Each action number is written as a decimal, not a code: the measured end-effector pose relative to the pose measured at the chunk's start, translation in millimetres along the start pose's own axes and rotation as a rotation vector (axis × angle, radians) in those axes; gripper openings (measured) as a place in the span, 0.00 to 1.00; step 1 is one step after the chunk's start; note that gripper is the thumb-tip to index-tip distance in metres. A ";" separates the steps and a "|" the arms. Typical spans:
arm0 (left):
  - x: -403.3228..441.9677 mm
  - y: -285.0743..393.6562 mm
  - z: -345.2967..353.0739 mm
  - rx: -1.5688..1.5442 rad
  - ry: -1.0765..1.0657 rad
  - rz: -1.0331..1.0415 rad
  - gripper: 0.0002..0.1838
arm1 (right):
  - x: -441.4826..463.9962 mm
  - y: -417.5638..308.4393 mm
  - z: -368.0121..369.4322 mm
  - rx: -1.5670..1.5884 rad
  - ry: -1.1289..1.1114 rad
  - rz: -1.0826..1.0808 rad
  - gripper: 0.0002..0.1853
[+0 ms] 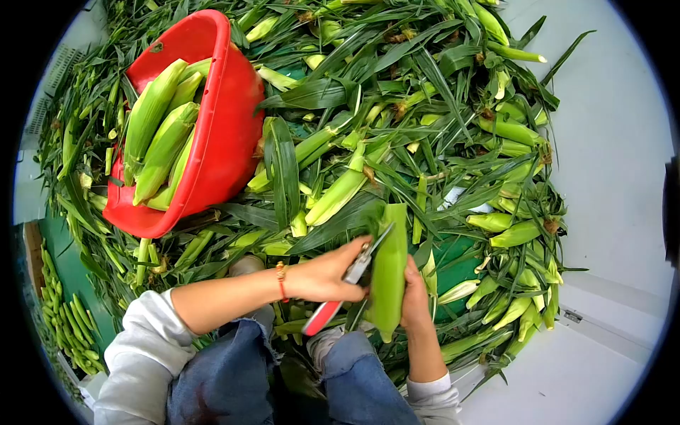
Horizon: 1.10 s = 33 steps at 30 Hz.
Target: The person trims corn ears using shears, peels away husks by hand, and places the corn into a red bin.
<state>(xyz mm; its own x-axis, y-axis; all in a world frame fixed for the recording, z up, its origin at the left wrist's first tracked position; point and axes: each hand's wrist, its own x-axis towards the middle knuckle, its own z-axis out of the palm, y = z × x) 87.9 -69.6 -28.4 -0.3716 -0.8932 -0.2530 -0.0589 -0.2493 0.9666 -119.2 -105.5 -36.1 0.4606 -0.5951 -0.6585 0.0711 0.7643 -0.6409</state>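
Observation:
My left hand [326,275] is closed on a pair of shears [356,269] with a red handle, its blades open and pointing up to the right. The blades are beside the upper part of a green ear of corn [389,276], still in its husk. My right hand [416,296] holds this ear upright from its right side, near the lower half. Leaves at the ear's upper left are blurred. Behind the hands, another husked-in ear [340,193] lies on the leaves.
At the upper left a tilted red basin [230,134] holds several ears of corn. Cut leaves [439,64] and ears cover much of the green floor [455,263]. More ears [71,329] lie at the lower left. A pale wall [609,177] stands on the right.

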 end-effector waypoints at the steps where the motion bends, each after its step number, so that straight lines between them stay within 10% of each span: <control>1: 8.3 11.0 -6.2 0.000 0.002 -0.150 0.40 | -0.1 1.2 5.5 0.024 0.018 0.023 0.24; 3: 21.1 -14.7 -7.6 0.098 0.192 -0.116 0.33 | -4.8 -1.8 2.7 0.176 -0.059 0.073 0.26; 7: 24.2 -21.5 -55.9 -0.896 0.681 -0.248 0.27 | -15.3 -9.6 -10.7 0.546 -0.269 0.137 0.32; 11: -21.8 -24.6 -34.2 -1.066 0.107 -0.575 0.24 | -5.8 -9.0 -11.1 0.409 -0.064 0.041 0.30; 13: -37.2 -25.4 -22.0 -0.747 -0.214 -0.643 0.28 | -2.7 -12.2 -3.7 0.201 0.189 -0.005 0.27; 15: -39.8 13.8 -21.4 0.510 -0.421 -0.431 0.31 | -9.6 -10.3 -8.1 -0.366 0.185 -0.210 0.18; 17: -51.0 29.3 -13.5 1.066 -0.103 -0.146 0.32 | -8.4 -5.9 -11.5 -0.644 0.303 -0.449 0.19; 21: -53.2 22.0 -21.8 -0.249 0.299 -0.076 0.42 | -14.6 -24.5 25.7 -0.399 0.315 -0.242 0.23; 24: -61.6 28.7 -35.1 -0.491 0.400 -0.098 0.40 | -13.2 -29.4 42.6 -0.376 -0.159 -0.556 0.28; 28: -127.1 43.7 -77.1 -0.707 0.722 0.032 0.30 | 29.3 -62.8 -84.2 -0.526 0.792 -0.701 0.23; 33: -241.8 -8.9 -219.0 0.208 1.041 -0.017 0.25 | 92.8 -70.6 -258.7 -0.334 1.402 -0.333 0.42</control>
<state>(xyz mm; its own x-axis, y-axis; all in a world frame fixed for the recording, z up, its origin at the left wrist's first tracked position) 381.1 66.7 15.3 0.6017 -0.7946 -0.0808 -0.2504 -0.2837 0.9257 -310.4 -278.9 -154.0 -0.7608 -0.6247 -0.1760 -0.2921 0.5717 -0.7667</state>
